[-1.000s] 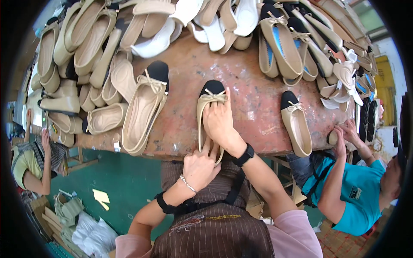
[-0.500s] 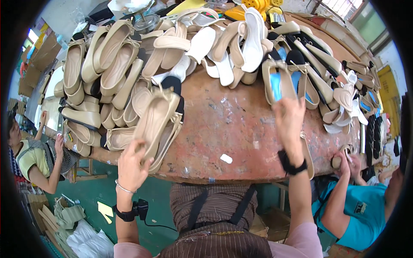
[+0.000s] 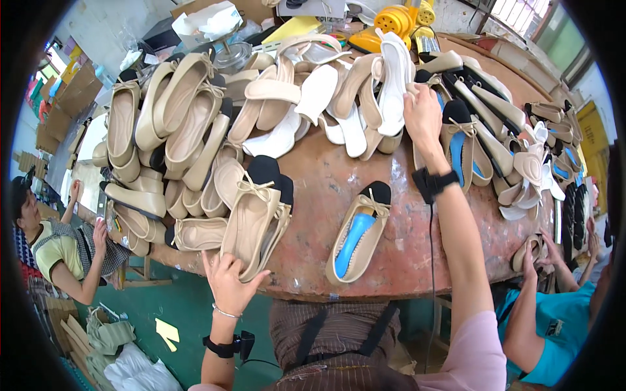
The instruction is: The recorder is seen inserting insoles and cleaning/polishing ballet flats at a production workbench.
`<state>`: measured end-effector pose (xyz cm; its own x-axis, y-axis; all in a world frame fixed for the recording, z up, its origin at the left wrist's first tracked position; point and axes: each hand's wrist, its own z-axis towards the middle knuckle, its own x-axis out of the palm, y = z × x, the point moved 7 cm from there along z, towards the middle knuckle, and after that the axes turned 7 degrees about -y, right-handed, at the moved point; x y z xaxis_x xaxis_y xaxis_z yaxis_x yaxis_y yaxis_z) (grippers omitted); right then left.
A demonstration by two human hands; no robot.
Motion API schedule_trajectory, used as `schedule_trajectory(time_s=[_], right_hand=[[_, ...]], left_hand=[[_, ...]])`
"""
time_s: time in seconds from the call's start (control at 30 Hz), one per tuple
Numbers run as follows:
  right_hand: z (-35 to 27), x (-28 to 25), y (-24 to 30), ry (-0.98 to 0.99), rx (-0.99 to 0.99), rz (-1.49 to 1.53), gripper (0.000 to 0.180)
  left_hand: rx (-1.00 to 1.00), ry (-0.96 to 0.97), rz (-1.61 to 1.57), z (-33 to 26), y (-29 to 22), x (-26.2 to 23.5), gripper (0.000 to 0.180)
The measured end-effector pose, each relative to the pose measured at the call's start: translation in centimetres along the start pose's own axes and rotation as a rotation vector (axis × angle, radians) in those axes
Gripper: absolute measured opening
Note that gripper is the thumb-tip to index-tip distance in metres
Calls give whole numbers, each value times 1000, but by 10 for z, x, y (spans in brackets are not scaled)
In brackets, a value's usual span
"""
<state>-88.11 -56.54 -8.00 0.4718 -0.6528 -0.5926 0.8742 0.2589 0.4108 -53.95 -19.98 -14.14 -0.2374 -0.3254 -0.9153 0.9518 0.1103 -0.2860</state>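
Observation:
My left hand (image 3: 231, 283) is at the near edge of the table, fingers and thumb spread against the heels of two overlapping beige ballet flats (image 3: 251, 228) with black toes and bows. To their right lies a single beige flat (image 3: 360, 236) with a black toe and a blue insole, apart from both hands. My right hand (image 3: 424, 117) reaches to the back of the table, fingers bent over the near edge of the pile. What they grip there is hidden. A blue-lined flat (image 3: 458, 146) lies just right of that hand, and white and beige sole pieces (image 3: 392, 85) to its left.
Beige flats (image 3: 186, 124) are heaped at the left. More shoes and shoe parts (image 3: 528, 166) cover the right side. Yellow equipment (image 3: 394, 23) stands at the back. A person (image 3: 62, 247) sits at the left; another in a teal shirt (image 3: 554, 332) handles a shoe at the right.
The blue-lined flat now lies in the middle of the table. My right hand has moved farther back. My left fingers have loosened and spread at the heels of the pair. The view has shifted slightly.

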Motion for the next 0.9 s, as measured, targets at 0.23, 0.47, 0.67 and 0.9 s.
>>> schedule_trajectory(time_s=[0.23, 0.47, 0.67, 0.9], right_hand=[[27, 40, -18, 187, 204, -19, 32], [-7, -26, -57, 6, 639, 1184, 37], [-68, -108, -40, 71, 631, 1362, 66], [-163, -149, -7, 366, 901, 1258, 50]], left_hand=[[199, -307, -290, -18, -83, -15, 51], [245, 118, -574, 3, -166, 83, 41], [239, -45, -623, -3, -129, 70, 18], [341, 55, -539, -26, -59, 42, 26]])
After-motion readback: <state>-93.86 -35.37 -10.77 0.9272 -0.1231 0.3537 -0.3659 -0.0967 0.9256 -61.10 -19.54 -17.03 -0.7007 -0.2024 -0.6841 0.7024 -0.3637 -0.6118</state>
